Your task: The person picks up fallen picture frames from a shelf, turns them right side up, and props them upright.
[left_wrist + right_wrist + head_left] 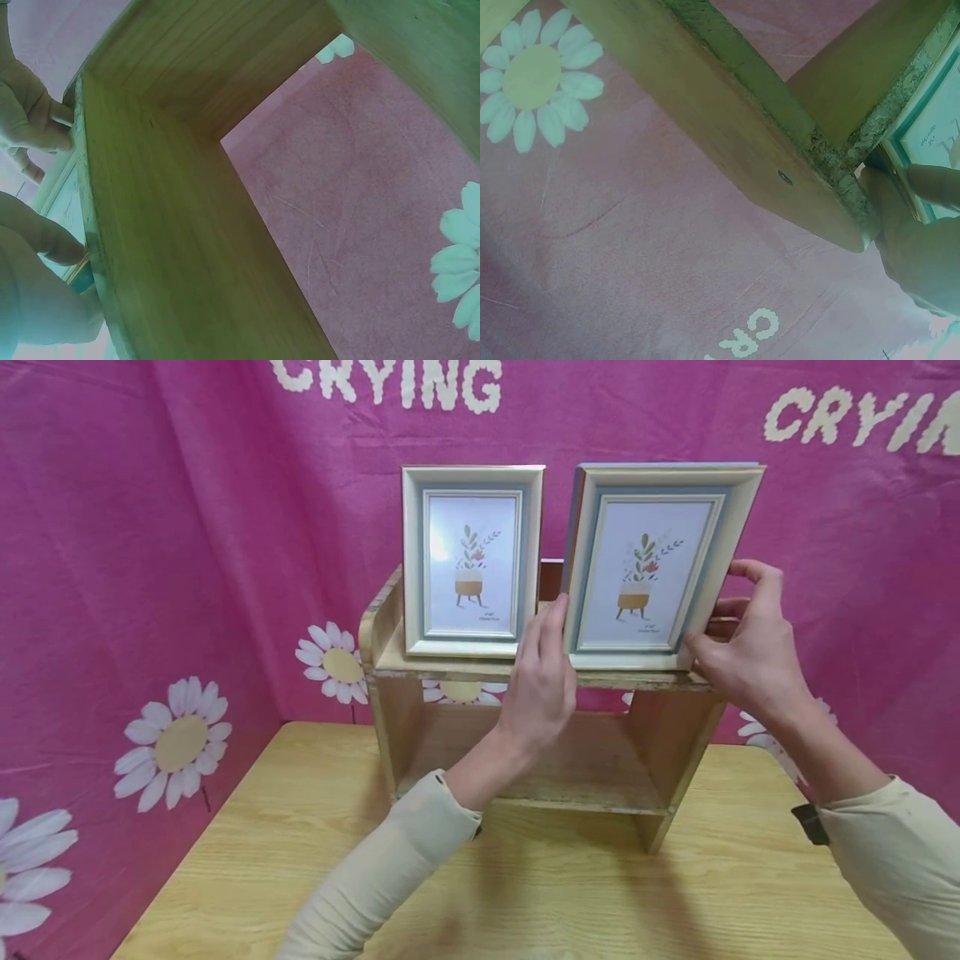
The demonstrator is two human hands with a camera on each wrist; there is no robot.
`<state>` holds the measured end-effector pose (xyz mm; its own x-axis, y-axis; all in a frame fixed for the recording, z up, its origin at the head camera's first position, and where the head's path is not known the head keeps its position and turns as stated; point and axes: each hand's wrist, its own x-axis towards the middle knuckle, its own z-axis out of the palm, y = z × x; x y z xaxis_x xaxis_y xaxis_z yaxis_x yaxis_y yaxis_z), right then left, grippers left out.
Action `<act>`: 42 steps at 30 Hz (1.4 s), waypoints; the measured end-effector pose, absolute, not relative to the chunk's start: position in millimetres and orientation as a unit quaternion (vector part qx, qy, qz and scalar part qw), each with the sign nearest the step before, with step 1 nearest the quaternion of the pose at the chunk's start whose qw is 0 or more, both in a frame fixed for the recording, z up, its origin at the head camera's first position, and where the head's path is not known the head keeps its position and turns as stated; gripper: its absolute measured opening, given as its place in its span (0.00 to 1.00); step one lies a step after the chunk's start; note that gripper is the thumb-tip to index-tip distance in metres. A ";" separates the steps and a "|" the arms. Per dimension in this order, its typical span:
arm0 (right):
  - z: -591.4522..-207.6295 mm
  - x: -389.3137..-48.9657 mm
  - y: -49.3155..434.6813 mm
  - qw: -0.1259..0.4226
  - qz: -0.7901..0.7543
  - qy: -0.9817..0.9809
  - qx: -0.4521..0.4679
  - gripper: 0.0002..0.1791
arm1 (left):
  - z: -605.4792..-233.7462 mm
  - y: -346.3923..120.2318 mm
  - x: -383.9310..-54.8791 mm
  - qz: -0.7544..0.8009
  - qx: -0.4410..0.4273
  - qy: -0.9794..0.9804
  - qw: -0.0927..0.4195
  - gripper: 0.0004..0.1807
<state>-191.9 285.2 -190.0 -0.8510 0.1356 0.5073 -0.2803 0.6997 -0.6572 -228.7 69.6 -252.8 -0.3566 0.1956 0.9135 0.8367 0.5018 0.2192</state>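
Note:
Two picture frames with cream borders and potted-plant prints stand at the top of a small wooden shelf. The left frame [472, 564] is upright. The right frame [648, 568] leans sideways to the right, its bottom close over the top board. Along its lower left edge, my left hand [536, 681] rests with straight fingers, overlapping the left frame's corner in the head view. My right hand [757, 652] grips its lower right edge, thumb in front and fingers behind. In the right wrist view, the right hand [919, 232] holds the frame's corner beside the shelf's side panel [727, 127].
The wooden shelf [525, 764] has a lower board and raised side panels, and stands on a light wood table [360, 868]. Behind and to the left hangs a pink cloth [315, 510] with daisies and white lettering.

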 end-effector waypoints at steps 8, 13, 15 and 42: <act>-192.7 -191.7 283.3 0.287 0.383 -0.877 0.045 0.43 | -256.6 68.2 -232.0 -0.369 -0.356 -0.733 0.447 0.34; -194.1 -192.9 281.1 0.293 0.382 -0.875 0.046 0.41 | -258.5 67.6 -231.3 -0.366 -0.358 -0.728 0.457 0.33; -193.4 -193.3 280.8 0.293 0.381 -0.876 0.048 0.41 | -259.2 67.5 -231.2 -0.363 -0.359 -0.725 0.462 0.33; -169.8 -200.4 279.1 0.318 0.359 -0.877 0.031 0.35 | -263.3 67.4 -229.9 -0.332 -0.369 -0.714 0.494 0.33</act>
